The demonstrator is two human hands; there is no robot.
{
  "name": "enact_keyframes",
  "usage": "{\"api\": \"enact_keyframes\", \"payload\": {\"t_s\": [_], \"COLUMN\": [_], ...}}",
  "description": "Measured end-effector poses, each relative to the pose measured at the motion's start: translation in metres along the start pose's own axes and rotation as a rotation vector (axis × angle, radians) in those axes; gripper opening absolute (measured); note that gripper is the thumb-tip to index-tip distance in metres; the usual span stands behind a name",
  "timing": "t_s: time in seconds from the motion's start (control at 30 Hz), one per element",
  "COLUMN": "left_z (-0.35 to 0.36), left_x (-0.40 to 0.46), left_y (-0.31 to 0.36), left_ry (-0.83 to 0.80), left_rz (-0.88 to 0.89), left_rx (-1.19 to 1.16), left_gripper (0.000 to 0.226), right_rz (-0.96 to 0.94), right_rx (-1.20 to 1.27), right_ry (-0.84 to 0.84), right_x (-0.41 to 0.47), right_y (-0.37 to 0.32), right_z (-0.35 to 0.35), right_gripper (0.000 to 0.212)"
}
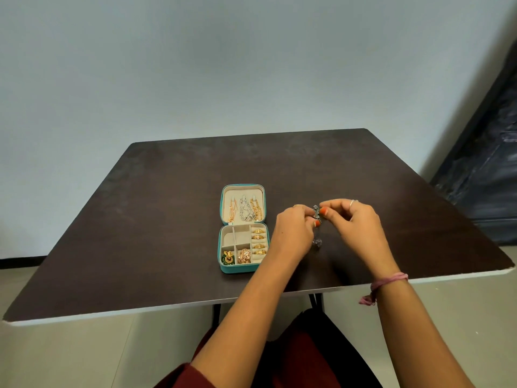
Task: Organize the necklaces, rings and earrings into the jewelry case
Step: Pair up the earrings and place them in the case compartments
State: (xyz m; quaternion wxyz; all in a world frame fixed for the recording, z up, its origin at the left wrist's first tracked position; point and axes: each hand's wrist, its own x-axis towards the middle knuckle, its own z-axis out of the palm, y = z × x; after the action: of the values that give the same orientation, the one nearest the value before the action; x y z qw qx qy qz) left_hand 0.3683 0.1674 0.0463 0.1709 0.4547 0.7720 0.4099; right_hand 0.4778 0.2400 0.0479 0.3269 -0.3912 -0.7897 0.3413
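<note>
A small dark metal earring [316, 211] is pinched between the left hand [293, 233] and right hand [355, 222], beside the open teal, cream-lined square case [242, 229].

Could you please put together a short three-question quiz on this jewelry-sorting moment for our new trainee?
1. True or false: the jewelry case lies open on the table.
2. Which items sit in the slotted column on the right side of the case's lower half? A) gold rings B) necklaces C) nothing
3. What are the left hand and the right hand doing?

Key
1. True.
2. A, the gold rings; the necklaces hang in the lid.
3. Both pinch a small silver ornament, probably an earring, held above the table to the right of the case.
</note>
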Motion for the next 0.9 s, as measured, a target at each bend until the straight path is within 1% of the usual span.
{"api": "enact_keyframes", "payload": {"t_s": [0.1, 0.17, 0.27, 0.37, 0.5, 0.6, 0.7, 0.9], "left_z": [-0.012, -0.021, -0.036, -0.049, -0.065, -0.077, -0.088, -0.106], "left_x": [-0.004, -0.007, -0.014, -0.022, -0.028, -0.033, -0.035, -0.037], "left_y": [-0.001, -0.003, -0.004, -0.003, -0.003, -0.002, -0.005, -0.018], "left_ry": [0.055, 0.073, 0.089, 0.099, 0.123, 0.150, 0.168, 0.173], "left_rz": [0.080, 0.112, 0.140, 0.124, 0.042, 0.012, -0.025, -0.092], "left_rx": [-0.004, -0.039, -0.116, -0.184, -0.372, -0.488, -0.618, -0.779], "left_gripper": [0.016, 0.014, 0.013, 0.013, 0.010, 0.011, 0.014, 0.014], "right_rz": [-0.029, -0.015, 0.044, 0.116, 0.193, 0.240, 0.271, 0.275], "right_rx": [0.121, 0.258, 0.518, 0.644, 0.697, 0.717, 0.794, 0.778], "right_ry": [0.052, 0.069, 0.060, 0.030, -0.031, -0.074, -0.117, -0.217], "right_x": [0.001, -0.001, -0.006, -0.010, -0.013, -0.013, -0.014, -0.015], "right_y": [-0.012, -0.021, -0.032, -0.038, -0.043, -0.048, -0.058, -0.072], "right_z": [-0.001, -0.001, -0.002, 0.000, 0.004, 0.009, 0.014, 0.020], "right_gripper": [0.012, 0.013, 0.016, 0.017, 0.018, 0.017, 0.014, 0.044]}}
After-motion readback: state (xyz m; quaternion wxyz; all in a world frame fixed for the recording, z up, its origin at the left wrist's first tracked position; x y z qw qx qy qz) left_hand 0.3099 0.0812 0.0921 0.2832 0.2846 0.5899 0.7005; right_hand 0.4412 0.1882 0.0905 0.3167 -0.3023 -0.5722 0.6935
